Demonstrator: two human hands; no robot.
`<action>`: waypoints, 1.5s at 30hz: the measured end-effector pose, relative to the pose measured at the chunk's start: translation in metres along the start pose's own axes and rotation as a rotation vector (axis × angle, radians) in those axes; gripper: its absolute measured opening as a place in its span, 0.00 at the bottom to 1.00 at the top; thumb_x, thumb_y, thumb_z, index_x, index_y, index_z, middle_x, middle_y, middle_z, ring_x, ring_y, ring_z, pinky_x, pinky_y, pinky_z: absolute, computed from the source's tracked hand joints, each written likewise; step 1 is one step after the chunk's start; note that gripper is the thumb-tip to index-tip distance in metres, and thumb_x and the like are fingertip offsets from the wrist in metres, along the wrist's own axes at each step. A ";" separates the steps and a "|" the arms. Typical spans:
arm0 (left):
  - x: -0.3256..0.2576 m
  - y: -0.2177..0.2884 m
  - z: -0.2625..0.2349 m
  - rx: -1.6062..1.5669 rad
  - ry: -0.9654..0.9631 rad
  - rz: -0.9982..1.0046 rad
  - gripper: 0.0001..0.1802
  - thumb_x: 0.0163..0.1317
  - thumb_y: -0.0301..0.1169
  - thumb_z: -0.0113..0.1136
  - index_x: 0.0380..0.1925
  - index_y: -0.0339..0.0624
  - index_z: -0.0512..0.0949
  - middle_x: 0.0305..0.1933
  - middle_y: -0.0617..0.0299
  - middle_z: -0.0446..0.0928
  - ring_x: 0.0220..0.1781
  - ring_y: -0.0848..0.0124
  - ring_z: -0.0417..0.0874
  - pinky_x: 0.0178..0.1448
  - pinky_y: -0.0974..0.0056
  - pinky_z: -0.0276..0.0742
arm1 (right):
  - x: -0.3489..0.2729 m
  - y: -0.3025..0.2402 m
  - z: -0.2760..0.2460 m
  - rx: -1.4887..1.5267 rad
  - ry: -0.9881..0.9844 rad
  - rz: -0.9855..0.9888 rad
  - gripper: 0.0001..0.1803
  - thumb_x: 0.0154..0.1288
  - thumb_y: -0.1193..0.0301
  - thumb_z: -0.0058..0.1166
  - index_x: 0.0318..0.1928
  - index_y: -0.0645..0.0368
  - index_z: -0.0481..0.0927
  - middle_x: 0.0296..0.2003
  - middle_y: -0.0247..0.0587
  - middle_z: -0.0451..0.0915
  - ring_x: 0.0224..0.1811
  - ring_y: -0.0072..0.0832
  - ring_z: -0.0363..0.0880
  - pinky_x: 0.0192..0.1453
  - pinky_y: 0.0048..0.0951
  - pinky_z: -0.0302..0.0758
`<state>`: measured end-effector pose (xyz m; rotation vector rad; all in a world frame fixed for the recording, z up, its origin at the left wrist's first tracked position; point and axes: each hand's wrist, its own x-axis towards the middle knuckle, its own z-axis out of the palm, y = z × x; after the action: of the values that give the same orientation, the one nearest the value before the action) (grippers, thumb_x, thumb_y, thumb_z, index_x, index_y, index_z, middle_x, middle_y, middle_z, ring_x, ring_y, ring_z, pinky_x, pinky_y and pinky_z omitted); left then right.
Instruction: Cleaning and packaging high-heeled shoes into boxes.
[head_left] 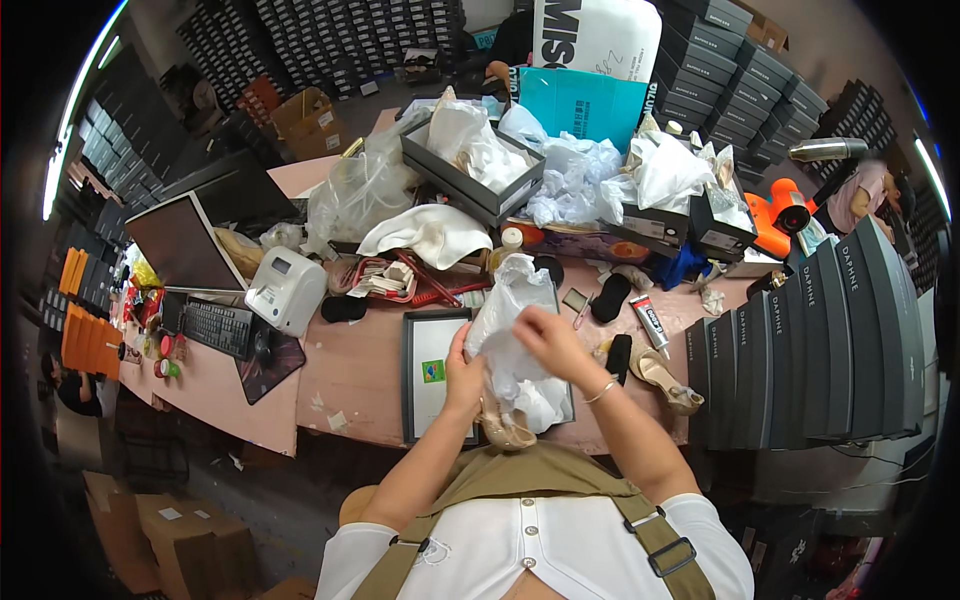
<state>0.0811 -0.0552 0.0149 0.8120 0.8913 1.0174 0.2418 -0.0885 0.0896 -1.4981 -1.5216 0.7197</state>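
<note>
At the near edge of the pink table (350, 385), just above an open grey shoebox (408, 375): one shoe (508, 430), mostly hidden in crumpled tissue paper (508, 295). Visible part is the end nearest the torso: gold-beige, glossy, rounded. Can't tell toe from heel. Rest of its outline is lost under the wrap. Paper is white, thin, heavily creased, loose at the far end, with more of it bunched on the right beside the shoe.

Left hand (464, 378) on the left side of the bundle, fingers clamped around paper and shoe. Right hand (552, 345) over the right side of it, fingers curled in at the paper; fingertips blurred, can't tell if they're pinching it. Bracelet (602, 391) on that wrist.

Box interior is white, small green card (433, 371) flat on the left part.

Right of the box: second shoe (662, 380) on the table, beige, gold shine at its near end, unwrapped. Near it, a white-and-red tube (651, 325) and a black oblong item (619, 358). Farther right, stacked grey shoeboxes (800, 340). Left side: white label printer (286, 290), next to the keyboard (217, 328).
</note>
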 end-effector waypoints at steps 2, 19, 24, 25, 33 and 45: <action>-0.008 -0.017 0.008 -0.003 0.008 -0.066 0.37 0.52 0.10 0.43 0.66 0.42 0.59 0.59 0.56 0.69 0.55 0.70 0.73 0.57 0.67 0.72 | -0.002 -0.006 0.025 -0.347 -0.097 -0.202 0.06 0.59 0.71 0.52 0.30 0.61 0.73 0.23 0.48 0.77 0.25 0.42 0.77 0.29 0.41 0.72; 0.004 0.005 -0.003 0.144 -0.351 -0.173 0.40 0.56 0.18 0.52 0.69 0.39 0.49 0.65 0.52 0.63 0.64 0.67 0.67 0.65 0.65 0.64 | -0.059 0.022 0.028 0.141 -0.091 0.278 0.21 0.56 0.68 0.59 0.50 0.60 0.77 0.46 0.53 0.76 0.33 0.42 0.79 0.37 0.34 0.77; 0.003 0.020 -0.008 0.149 -0.324 -0.205 0.39 0.57 0.18 0.49 0.70 0.41 0.49 0.65 0.53 0.63 0.64 0.67 0.66 0.66 0.63 0.62 | -0.069 0.008 0.036 -0.040 -0.107 -0.110 0.12 0.59 0.71 0.55 0.43 0.63 0.81 0.44 0.45 0.77 0.44 0.42 0.74 0.48 0.37 0.70; 0.003 0.021 -0.009 0.173 -0.328 -0.186 0.39 0.57 0.18 0.49 0.70 0.41 0.49 0.65 0.53 0.63 0.64 0.67 0.67 0.66 0.63 0.62 | -0.067 0.011 0.033 -0.153 -0.130 -0.076 0.12 0.58 0.71 0.56 0.41 0.62 0.81 0.45 0.44 0.77 0.46 0.42 0.73 0.50 0.38 0.69; -0.003 0.031 0.007 0.246 -0.349 -0.117 0.39 0.58 0.21 0.50 0.69 0.38 0.48 0.66 0.53 0.61 0.66 0.66 0.64 0.68 0.64 0.59 | -0.033 0.027 0.046 -0.091 0.299 -0.044 0.27 0.53 0.76 0.57 0.55 0.61 0.67 0.49 0.56 0.74 0.56 0.51 0.70 0.55 0.44 0.68; -0.016 0.008 0.015 0.688 -0.025 0.453 0.30 0.58 0.26 0.53 0.61 0.29 0.60 0.51 0.40 0.73 0.50 0.52 0.78 0.57 0.59 0.71 | -0.025 0.027 0.049 -0.024 0.229 -0.037 0.27 0.53 0.83 0.46 0.57 0.65 0.66 0.47 0.61 0.75 0.49 0.54 0.75 0.53 0.39 0.72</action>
<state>0.0881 -0.0696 0.0321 1.6584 1.0780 1.0887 0.2101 -0.1022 0.0392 -1.5106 -1.3844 0.4915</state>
